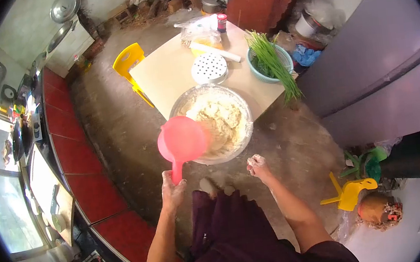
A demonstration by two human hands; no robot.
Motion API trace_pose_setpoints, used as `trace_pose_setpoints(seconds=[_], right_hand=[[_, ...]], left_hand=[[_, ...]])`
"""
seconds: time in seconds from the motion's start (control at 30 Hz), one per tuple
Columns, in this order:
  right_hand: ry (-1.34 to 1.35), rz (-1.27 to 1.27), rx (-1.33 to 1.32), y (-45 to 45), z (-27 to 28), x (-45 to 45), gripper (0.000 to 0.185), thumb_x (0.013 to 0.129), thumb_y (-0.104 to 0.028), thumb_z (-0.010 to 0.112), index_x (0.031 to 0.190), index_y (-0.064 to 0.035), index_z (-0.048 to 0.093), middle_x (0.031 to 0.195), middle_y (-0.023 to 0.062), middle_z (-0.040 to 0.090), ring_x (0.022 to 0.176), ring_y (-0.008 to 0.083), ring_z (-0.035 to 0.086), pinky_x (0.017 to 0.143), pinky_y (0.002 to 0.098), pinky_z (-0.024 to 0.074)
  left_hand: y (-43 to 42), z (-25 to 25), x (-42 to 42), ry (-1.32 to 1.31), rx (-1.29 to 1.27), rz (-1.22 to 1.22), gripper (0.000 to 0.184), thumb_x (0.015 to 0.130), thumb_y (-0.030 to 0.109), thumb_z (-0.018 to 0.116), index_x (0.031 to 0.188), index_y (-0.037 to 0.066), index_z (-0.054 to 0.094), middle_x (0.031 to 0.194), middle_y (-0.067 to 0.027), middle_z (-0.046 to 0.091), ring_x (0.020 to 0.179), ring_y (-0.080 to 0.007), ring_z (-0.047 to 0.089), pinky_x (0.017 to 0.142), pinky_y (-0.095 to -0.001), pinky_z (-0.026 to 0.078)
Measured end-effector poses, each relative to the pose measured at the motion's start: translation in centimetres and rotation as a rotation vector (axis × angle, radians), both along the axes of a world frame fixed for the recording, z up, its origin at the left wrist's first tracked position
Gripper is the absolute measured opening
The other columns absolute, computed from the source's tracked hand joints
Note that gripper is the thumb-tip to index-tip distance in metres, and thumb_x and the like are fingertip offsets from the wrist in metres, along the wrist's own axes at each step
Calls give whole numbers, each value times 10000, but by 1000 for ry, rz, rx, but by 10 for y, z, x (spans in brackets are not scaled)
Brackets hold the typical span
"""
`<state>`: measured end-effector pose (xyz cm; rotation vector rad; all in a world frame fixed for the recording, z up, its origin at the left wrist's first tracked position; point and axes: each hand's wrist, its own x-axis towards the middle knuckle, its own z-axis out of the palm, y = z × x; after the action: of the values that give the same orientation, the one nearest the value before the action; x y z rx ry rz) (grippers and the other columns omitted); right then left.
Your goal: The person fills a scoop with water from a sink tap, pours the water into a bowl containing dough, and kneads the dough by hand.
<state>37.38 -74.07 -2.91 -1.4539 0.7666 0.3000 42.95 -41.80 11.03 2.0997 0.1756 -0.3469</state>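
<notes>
My left hand (173, 190) is closed round the handle of a pink water dipper (182, 139). The dipper overlaps the left side of a large metal basin (244, 102); whether it touches the rim I cannot tell. Inside the basin lies a lumpy, pale flour dough (221, 114), with looser flour about it. To the right of the basin's near edge, my right hand (258, 167) is in the air with its fingers curled in. White flour or dough sticks to its fingers, and nothing shows in it. Some white residue is on my left hand too.
On the table (155, 73) are a white perforated disc (209, 68), a white roll (217, 51), a plastic bag (202, 28), a red-lidded jar (221, 23) and a teal basket (266, 78) of long green stalks (271, 60). A yellow chair (128, 60) adjoins it. A fridge (376, 57) stands right.
</notes>
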Motion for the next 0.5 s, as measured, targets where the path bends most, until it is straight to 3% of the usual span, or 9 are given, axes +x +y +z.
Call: trace_pose_setpoints(seconds=[0.03,0.13,0.27,0.5], right_hand=[[-1,-13,73,9,5,7,111,911,-130,508,855,-34,511,682,57,566,453,91,482,360,236,336],[-45,88,-36,30,28,29,57,901,-57,460,893,-28,508,745,64,574,525,120,552,407,239,397],[-149,125,52,45,17,47,115,859,-8,427,910,-30,528,760,50,583,647,148,608,539,260,466],[-199,103,5,57,4,70,109,850,-11,451,912,-23,540,758,42,584,657,151,605,537,264,461]], left_hand=[[11,3,3,73,-36,47,391,771,142,621,1090,35,422,753,-144,558,709,-270,590,669,-382,458],[39,12,14,-62,117,-1,388,781,137,605,1102,32,415,812,-169,591,762,-309,609,689,-401,463],[57,22,37,-86,280,-54,395,794,133,577,1128,36,391,827,-213,600,774,-379,615,695,-441,463],[46,0,100,-168,299,-186,401,799,141,562,1138,41,372,859,-255,606,813,-440,605,700,-491,463]])
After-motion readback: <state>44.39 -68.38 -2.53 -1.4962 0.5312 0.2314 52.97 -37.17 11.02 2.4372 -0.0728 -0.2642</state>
